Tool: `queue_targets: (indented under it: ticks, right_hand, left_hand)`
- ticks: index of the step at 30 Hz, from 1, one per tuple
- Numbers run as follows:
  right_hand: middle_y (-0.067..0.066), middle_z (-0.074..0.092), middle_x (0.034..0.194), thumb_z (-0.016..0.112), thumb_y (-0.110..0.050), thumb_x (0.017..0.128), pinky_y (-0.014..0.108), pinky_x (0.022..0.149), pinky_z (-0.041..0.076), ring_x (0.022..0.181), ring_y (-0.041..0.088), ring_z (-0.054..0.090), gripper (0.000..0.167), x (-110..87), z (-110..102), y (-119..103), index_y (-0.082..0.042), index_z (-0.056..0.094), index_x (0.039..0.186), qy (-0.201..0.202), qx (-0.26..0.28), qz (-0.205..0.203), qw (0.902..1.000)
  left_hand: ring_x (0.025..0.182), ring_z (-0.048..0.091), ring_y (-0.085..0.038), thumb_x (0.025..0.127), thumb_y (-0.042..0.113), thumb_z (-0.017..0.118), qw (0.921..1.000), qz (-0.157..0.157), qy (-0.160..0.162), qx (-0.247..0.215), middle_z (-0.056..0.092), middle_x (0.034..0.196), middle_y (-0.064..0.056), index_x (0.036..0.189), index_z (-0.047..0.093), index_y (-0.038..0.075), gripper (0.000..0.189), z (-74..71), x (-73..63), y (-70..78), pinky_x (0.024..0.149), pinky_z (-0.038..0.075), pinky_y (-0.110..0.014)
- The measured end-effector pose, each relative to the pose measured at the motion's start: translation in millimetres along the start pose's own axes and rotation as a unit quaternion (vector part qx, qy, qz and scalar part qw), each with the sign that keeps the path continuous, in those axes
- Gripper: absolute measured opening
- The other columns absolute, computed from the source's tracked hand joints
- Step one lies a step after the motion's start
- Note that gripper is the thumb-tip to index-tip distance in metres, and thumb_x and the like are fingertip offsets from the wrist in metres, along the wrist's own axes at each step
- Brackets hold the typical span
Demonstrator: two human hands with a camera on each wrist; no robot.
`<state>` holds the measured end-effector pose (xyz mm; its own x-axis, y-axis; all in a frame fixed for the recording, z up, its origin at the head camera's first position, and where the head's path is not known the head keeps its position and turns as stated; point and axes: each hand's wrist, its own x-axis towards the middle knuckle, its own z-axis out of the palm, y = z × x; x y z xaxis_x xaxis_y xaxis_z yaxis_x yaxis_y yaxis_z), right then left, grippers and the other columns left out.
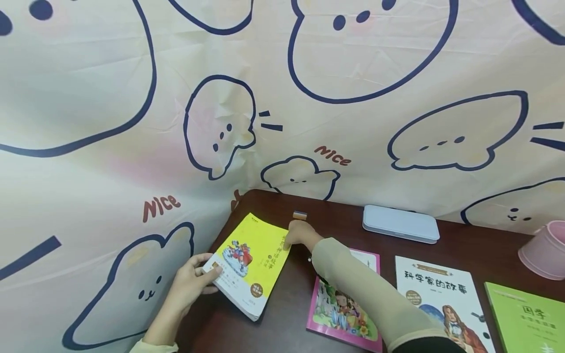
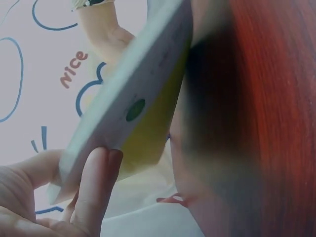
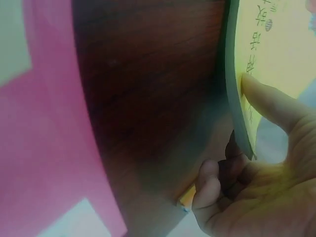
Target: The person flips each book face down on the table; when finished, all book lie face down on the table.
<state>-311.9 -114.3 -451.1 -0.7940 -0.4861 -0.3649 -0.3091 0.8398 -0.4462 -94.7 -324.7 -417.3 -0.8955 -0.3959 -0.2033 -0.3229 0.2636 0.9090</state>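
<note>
Both hands hold a yellow and white paperback book (image 1: 253, 260) above the dark table at its left end, cover facing up. My left hand (image 1: 192, 279) pinches the book's left edge, thumb on the cover and fingers beneath. In the left wrist view the underside of the book (image 2: 133, 103) shows, tilted, with a green oval mark. My right hand (image 1: 301, 234) grips the upper right edge. The right wrist view has the right thumb on the yellow cover (image 3: 276, 44), with the fingers of the right hand (image 3: 261, 192) curled below the edge.
A pink-bordered book (image 1: 344, 314) lies under the right forearm. Further right are a white book (image 1: 441, 294), a green book (image 1: 529, 318) and a pink bucket (image 1: 545, 250). A pale blue case (image 1: 399, 224) and a small eraser-like block (image 1: 299, 215) sit near the back, before a printed cloth wall.
</note>
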Motion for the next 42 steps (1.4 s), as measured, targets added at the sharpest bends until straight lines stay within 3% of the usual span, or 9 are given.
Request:
queue_targets:
  ticks: [10, 14, 18, 22, 28, 31, 34, 39, 42]
  right_hand:
    - [0.006, 0.056, 0.088, 0.078, -0.034, 0.074, 0.033, 0.058, 0.041, 0.076, 0.023, 0.049, 0.032, -3.9, 4.2, -3.7, -0.010, 0.060, 0.084, 0.049, 0.001, 0.018, 0.9987]
    - [0.010, 0.061, 0.102, 0.078, -0.029, 0.076, 0.036, 0.066, 0.048, 0.081, 0.024, 0.056, 0.058, -3.5, 5.9, -6.1, -0.004, 0.050, 0.121, 0.084, 0.073, 0.025, 0.9934]
    - [0.012, 0.061, 0.090, 0.070, -0.026, 0.085, 0.030, 0.062, 0.050, 0.072, 0.021, 0.059, 0.049, -3.1, 5.5, -12.7, 0.000, 0.048, 0.121, 0.108, 0.182, 0.011, 0.9773]
    - [0.010, 0.059, 0.084, 0.055, -0.035, 0.094, 0.030, 0.064, 0.050, 0.071, 0.019, 0.058, 0.039, -6.2, 6.1, -20.6, -0.002, 0.052, 0.113, 0.094, 0.229, 0.005, 0.9689]
    - [0.016, 0.054, 0.122, 0.037, -0.045, 0.099, 0.046, 0.095, 0.043, 0.111, 0.028, 0.052, 0.056, -10.5, 7.7, -30.0, -0.003, 0.041, 0.137, 0.038, 0.285, -0.010, 0.9577]
    - [0.019, 0.040, 0.140, 0.025, -0.046, 0.101, 0.051, 0.102, 0.038, 0.125, 0.035, 0.043, 0.061, -10.4, 8.1, -33.8, -0.005, 0.026, 0.147, -0.007, 0.377, -0.026, 0.9260]
    - [0.022, 0.026, 0.148, 0.016, -0.048, 0.101, 0.054, 0.103, 0.036, 0.126, 0.043, 0.039, 0.063, -10.9, 8.1, -35.7, -0.011, 0.011, 0.152, -0.036, 0.492, -0.024, 0.8695]
    - [0.024, 0.046, 0.131, 0.014, -0.057, 0.098, 0.055, 0.100, 0.038, 0.118, 0.043, 0.049, 0.069, -11.9, 10.6, -33.6, -0.005, 0.036, 0.138, -0.025, 0.652, -0.006, 0.7577]
    - [0.018, 0.062, 0.108, 0.013, -0.059, 0.097, 0.055, 0.096, 0.042, 0.109, 0.036, 0.058, 0.071, -13.8, 14.0, -31.6, -0.002, 0.048, 0.118, -0.009, 0.682, -0.003, 0.7311]
  left_hand:
    - [0.084, 0.065, -0.020, 0.091, 0.023, 0.063, 0.9946, 0.085, 0.037, 0.047, 0.063, 0.115, -0.019, 0.133, 0.047, 0.014, 0.046, 3.1, -14.3, 14.3, 0.069, 0.056, -0.027]
    - [0.084, 0.066, -0.023, 0.090, 0.022, 0.065, 0.9868, 0.142, 0.031, 0.073, 0.064, 0.112, -0.019, 0.131, 0.052, 0.016, 0.044, 8.0, -22.4, 23.1, 0.068, 0.057, -0.031]
    - [0.090, 0.066, -0.027, 0.089, 0.024, 0.066, 0.9812, 0.164, 0.033, 0.095, 0.064, 0.114, -0.019, 0.130, 0.053, 0.016, 0.044, 11.2, -27.3, 28.7, 0.071, 0.057, -0.035]
    - [0.095, 0.066, -0.030, 0.089, 0.023, 0.066, 0.9765, 0.180, 0.039, 0.112, 0.063, 0.117, -0.019, 0.130, 0.054, 0.015, 0.044, 12.2, -29.9, 29.4, 0.073, 0.056, -0.038]
    - [0.094, 0.067, -0.029, 0.088, 0.019, 0.067, 0.9584, 0.252, 0.049, 0.125, 0.064, 0.117, -0.017, 0.129, 0.056, 0.013, 0.042, 16.3, -30.9, 28.0, 0.070, 0.057, -0.036]
    - [0.090, 0.068, -0.026, 0.086, 0.013, 0.068, 0.9451, 0.292, 0.053, 0.137, 0.065, 0.114, -0.017, 0.126, 0.058, 0.012, 0.041, 20.8, -31.7, 27.6, 0.066, 0.057, -0.032]
    - [0.086, 0.069, -0.021, 0.084, 0.008, 0.070, 0.9323, 0.324, 0.053, 0.152, 0.067, 0.110, -0.016, 0.124, 0.061, 0.013, 0.042, 27.0, -33.3, 26.4, 0.063, 0.056, -0.026]
    - [0.069, 0.065, -0.007, 0.077, 0.003, 0.075, 0.9088, 0.380, 0.043, 0.168, 0.071, 0.096, -0.011, 0.121, 0.063, 0.014, 0.047, 40.6, -35.9, 19.7, 0.053, 0.050, -0.014]
    - [0.059, 0.057, 0.002, 0.074, 0.002, 0.077, 0.8959, 0.405, 0.042, 0.179, 0.071, 0.086, -0.007, 0.120, 0.064, 0.016, 0.050, 48.6, -37.2, 15.3, 0.047, 0.044, -0.010]
